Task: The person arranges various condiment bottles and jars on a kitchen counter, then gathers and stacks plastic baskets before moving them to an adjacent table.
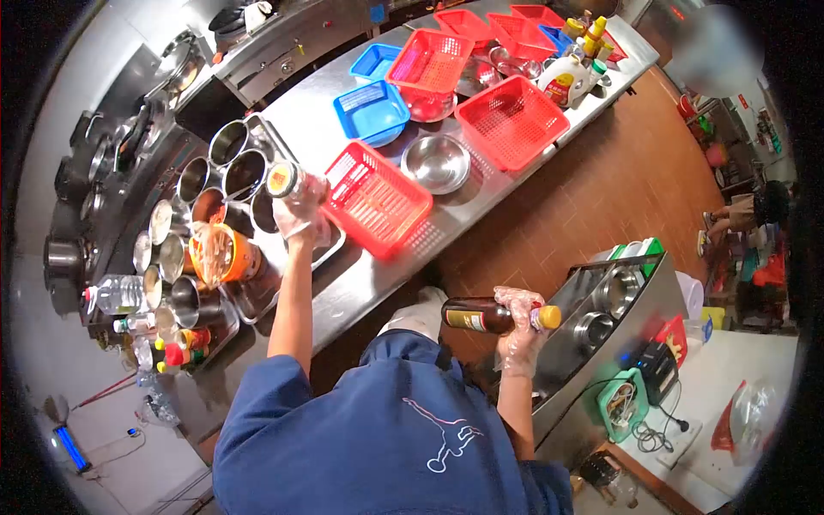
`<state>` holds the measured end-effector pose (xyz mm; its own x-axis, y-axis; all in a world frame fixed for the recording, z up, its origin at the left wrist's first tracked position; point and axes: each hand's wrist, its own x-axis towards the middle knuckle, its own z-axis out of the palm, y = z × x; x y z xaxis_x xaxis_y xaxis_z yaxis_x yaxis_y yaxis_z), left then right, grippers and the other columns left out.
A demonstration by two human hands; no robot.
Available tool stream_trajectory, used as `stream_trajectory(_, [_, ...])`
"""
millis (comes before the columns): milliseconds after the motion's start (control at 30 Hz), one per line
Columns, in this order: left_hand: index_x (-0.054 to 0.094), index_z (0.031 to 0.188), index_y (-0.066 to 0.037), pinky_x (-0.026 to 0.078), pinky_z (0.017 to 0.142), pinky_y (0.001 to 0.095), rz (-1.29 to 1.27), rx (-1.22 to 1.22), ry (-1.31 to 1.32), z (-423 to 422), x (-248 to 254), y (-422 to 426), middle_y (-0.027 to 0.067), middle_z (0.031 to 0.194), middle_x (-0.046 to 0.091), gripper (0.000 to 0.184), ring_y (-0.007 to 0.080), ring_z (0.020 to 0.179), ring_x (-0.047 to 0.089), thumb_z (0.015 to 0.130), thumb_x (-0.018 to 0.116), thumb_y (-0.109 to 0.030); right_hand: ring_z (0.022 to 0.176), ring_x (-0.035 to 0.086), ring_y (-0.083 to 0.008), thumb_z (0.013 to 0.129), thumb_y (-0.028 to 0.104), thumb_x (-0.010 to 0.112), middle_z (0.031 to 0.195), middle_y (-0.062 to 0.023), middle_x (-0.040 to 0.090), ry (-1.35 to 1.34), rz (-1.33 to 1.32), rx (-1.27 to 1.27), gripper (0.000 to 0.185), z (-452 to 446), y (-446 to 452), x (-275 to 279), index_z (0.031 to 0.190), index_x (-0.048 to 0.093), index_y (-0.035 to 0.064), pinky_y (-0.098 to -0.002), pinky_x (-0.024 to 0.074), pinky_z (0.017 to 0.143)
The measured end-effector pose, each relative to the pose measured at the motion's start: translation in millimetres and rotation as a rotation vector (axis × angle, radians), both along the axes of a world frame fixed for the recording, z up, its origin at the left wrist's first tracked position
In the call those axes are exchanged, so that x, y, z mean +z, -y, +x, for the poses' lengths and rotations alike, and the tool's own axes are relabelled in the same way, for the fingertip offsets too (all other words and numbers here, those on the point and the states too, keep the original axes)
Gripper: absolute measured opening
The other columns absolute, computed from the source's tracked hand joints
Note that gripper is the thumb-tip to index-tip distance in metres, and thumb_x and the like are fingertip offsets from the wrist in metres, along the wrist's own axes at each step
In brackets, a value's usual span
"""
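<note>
Both hands wear clear plastic gloves. My left hand (296, 215) is closed around a glass jar (285, 179) with a yellow and white lid, over the metal tray of pots. On the right, my right hand (520, 330) grips a dark bottle (481, 315) with a yellow cap; the bottle lies nearly level, its cap pointing right. A red basket (378, 199) is just right of the jar. Metal pots (245, 170) stand left of it, and an orange tub (225, 255) sits lower left.
The steel table (360, 279) also holds a steel bowl (436, 164), blue baskets (371, 112), several red baskets and sauce bottles (562, 79). Clear bottles (120, 294) are at far left. A metal cabinet (592, 343) with bowls stands right; a person (747, 210) is at far right.
</note>
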<state>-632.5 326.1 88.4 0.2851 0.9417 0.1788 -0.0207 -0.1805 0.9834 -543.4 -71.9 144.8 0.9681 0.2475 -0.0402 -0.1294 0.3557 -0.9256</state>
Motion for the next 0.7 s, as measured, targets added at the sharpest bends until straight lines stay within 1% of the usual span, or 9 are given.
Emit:
stream_trajectory(100, [0.065,0.109,-0.007,0.051,0.084,0.0338,0.316,0.231,-0.158,45,-100,-108,0.0067,0.101,0.070,0.040,0.0207,0.094,0.067,0.077,0.078,-0.025,0.091,0.066,-0.0249,0.082,0.006,0.065,0.093,-0.0150,0.069,0.104,-0.041,0.073,0.011,35,-24,8,0.091,0.061,0.0006,-0.0385,0.0501,0.090])
stream_trajectory(133, [0.064,0.109,-0.007,0.051,0.084,0.0325,0.228,0.230,-0.200,63,-43,-77,0.0058,0.099,0.069,0.041,0.0184,0.093,0.065,0.076,0.080,-0.025,0.092,0.066,-0.0245,0.083,0.006,0.065,0.095,-0.0147,0.069,0.123,-0.064,0.095,0.011,48,-35,11,0.092,0.061,0.0002,-0.0381,0.0497,0.090])
stream_trajectory(200, [0.063,0.105,-0.007,0.051,0.083,0.0313,0.210,0.206,0.047,83,-55,-96,0.0048,0.095,0.068,0.038,0.0167,0.090,0.064,0.076,0.081,-0.024,0.094,0.065,-0.0234,0.085,0.008,0.064,0.096,-0.0142,0.069,0.105,-0.110,0.135,0.012,72,-54,22,0.094,0.062,-0.0005,-0.0372,0.0492,0.090])
stream_trajectory(267, [0.064,0.107,-0.006,0.052,0.081,0.0332,0.100,0.311,-0.277,100,-4,-83,0.0049,0.093,0.069,0.046,0.0181,0.085,0.065,0.069,0.085,-0.023,0.094,0.065,-0.0237,0.086,0.009,0.063,0.096,-0.0143,0.069,0.191,-0.234,0.195,0.012,98,-79,28,0.093,0.064,-0.0008,-0.0378,0.0491,0.090])
stream_trajectory(367, [0.064,0.107,-0.006,0.052,0.082,0.0334,0.053,0.338,-0.341,101,-16,-96,0.0051,0.093,0.069,0.047,0.0183,0.085,0.065,0.069,0.085,-0.024,0.094,0.065,-0.0245,0.085,0.010,0.064,0.096,-0.0139,0.069,0.263,-0.232,0.256,0.012,131,-115,31,0.090,0.065,-0.0001,-0.0376,0.0488,0.090])
stream_trajectory(433, [0.064,0.108,-0.006,0.052,0.082,0.0336,0.022,0.347,-0.394,176,-30,-201,0.0052,0.094,0.069,0.048,0.0185,0.085,0.065,0.069,0.085,-0.024,0.093,0.065,-0.0246,0.085,0.009,0.064,0.096,-0.0134,0.069,0.378,-0.234,0.306,0.011,153,-135,28,0.092,0.065,-0.0002,-0.0376,0.0490,0.089])
stream_trajectory(567, [0.064,0.109,-0.006,0.052,0.082,0.0341,-0.032,0.319,-0.483,182,-52,-242,0.0055,0.095,0.069,0.051,0.0189,0.086,0.066,0.068,0.086,-0.025,0.094,0.065,-0.0240,0.087,0.003,0.062,0.096,-0.0131,0.068,0.235,-0.230,0.293,0.008,177,-173,29,0.094,0.065,-0.0012,-0.0368,0.0497,0.088])
stream_trajectory(600, [0.064,0.110,-0.006,0.052,0.082,0.0342,-0.045,0.303,-0.501,92,-38,-118,0.0056,0.095,0.070,0.051,0.0190,0.086,0.066,0.068,0.086,-0.025,0.094,0.065,-0.0240,0.087,0.003,0.062,0.096,-0.0131,0.068,0.235,-0.244,0.297,0.008,185,-181,28,0.094,0.065,-0.0012,-0.0368,0.0497,0.088])
stream_trajectory(700, [0.064,0.111,-0.006,0.052,0.082,0.0345,-0.086,0.252,-0.555,161,-80,-277,0.0058,0.096,0.070,0.053,0.0193,0.086,0.066,0.067,0.086,-0.025,0.093,0.066,-0.0240,0.086,0.001,0.063,0.096,-0.0125,0.068,0.363,-0.282,0.310,0.009,210,-208,16,0.093,0.065,-0.0018,-0.0358,0.0503,0.088])
